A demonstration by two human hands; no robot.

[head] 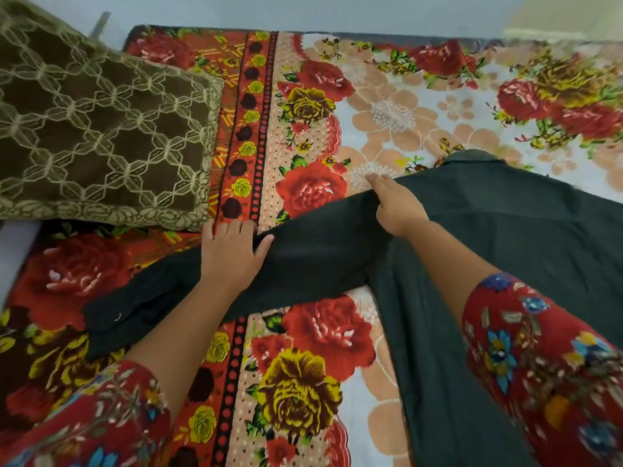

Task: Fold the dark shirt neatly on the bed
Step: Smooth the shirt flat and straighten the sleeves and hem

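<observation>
Nearest the camera: two forearms in red floral sleeves (539, 358), one coming in from each lower corner.

Dark shirt (505, 251) lies spread on the bed sheet (296, 392), body on the right side running from the collar (472, 158) down to the bottom edge of view. One shirt sleeve (320, 257) stretches out left across the sheet, its cuff end (111, 318) bunched & wrinkled near the left forearm.

Left hand (232, 251) lies palm down on the shirt sleeve abt midway along it, fingers spread & flat, fingertips reaching past the top edge onto the sheet; open, pressing, not gripping. Right hand (394, 207) sits at the shoulder end of the sleeve, w/ fingers curled & thumb tucked, pinching the upper edge of the fabric where sleeve meets body; index fingertip points up-left over the sheet.

Sheet is a busy print: red & yellow roses, a dotted red border strip running top to bottom, pale peach flowers on white toward the right.

Farther back, upper left, a brown cushion (94, 129) w/ a pale lattice pattern rests on the sheet, well apart from the shirt body, near the left hand. Beyond the bed's far edge, a plain pale wall (303, 11).
</observation>
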